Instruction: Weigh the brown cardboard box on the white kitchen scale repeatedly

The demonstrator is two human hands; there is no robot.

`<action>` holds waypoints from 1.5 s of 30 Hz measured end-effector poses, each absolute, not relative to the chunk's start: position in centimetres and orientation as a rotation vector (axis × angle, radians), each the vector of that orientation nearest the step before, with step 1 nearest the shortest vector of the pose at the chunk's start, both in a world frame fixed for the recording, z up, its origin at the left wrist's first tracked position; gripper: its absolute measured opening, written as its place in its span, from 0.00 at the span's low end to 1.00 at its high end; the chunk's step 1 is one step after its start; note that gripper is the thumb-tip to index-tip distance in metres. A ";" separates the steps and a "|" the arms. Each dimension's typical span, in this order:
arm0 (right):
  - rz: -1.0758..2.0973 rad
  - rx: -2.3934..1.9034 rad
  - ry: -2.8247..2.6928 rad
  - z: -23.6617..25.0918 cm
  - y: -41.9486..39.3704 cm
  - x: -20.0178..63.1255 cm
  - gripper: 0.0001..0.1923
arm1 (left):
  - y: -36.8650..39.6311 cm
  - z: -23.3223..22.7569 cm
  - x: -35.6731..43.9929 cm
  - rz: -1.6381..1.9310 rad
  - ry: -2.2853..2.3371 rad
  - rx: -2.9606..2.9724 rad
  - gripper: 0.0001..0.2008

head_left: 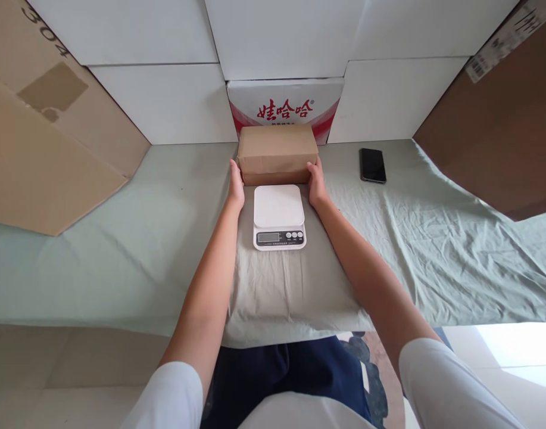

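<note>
Matt brown cardboard box (277, 152), smooth white plastic scale (279, 215), glossy black phone (373, 165), wrinkled green cloth (121, 256).

In front of me, a white carton with red bands (285, 101) carries three red Chinese characters, 娃哈哈, with a small registered mark after them; a line of smaller print beneath is too small for me to read. The cardboard sheet on my left (53, 119) shows the dark number 304 near its top edge. The brown carton on my right (500, 125) bears a white barcode label (505, 42), its print illegible. The white scale (279, 217) has a blank display.
</note>
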State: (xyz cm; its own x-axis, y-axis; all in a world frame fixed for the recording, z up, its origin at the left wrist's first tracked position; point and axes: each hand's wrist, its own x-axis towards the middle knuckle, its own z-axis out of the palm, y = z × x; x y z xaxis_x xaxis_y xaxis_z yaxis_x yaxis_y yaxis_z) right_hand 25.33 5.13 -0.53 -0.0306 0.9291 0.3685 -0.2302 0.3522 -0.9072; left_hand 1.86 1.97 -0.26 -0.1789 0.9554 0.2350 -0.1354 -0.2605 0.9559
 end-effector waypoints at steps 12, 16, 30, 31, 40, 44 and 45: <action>1.124 -0.798 -1.114 -0.9 5.5 25.6 0.38 | 1.1 -0.4 -0.4 1.545 1.265 1.073 0.53; 1.122 -0.780 -1.124 -0.9 5.4 25.8 0.37 | 0.6 -0.1 -1.5 1.546 1.309 1.076 0.55; 1.015 -0.799 -1.265 -0.8 5.3 25.9 0.36 | 0.7 -0.6 -0.1 1.517 1.209 1.128 0.53; 1.016 -0.802 -1.272 -0.8 5.3 25.9 0.36 | 0.8 -0.6 0.0 1.516 1.203 1.120 0.54; 1.059 -0.783 -1.236 -0.8 5.2 25.8 0.34 | 0.8 -0.4 1.2 1.527 1.127 1.133 0.54; 1.076 -0.788 -1.219 -0.7 5.0 25.7 0.33 | 0.8 -0.5 1.2 1.520 1.148 1.102 0.53; 1.078 -0.793 -1.221 -0.6 5.0 25.7 0.33 | 0.8 -0.5 1.2 1.517 1.151 1.100 0.53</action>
State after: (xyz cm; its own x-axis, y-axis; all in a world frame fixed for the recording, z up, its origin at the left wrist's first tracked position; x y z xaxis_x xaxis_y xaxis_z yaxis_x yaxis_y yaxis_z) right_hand 25.72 4.95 -0.60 -0.0011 0.9432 0.3323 -0.2123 0.3245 -0.9218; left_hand 1.18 0.82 -0.49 -0.1906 0.9737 0.1245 -0.1423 -0.1529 0.9780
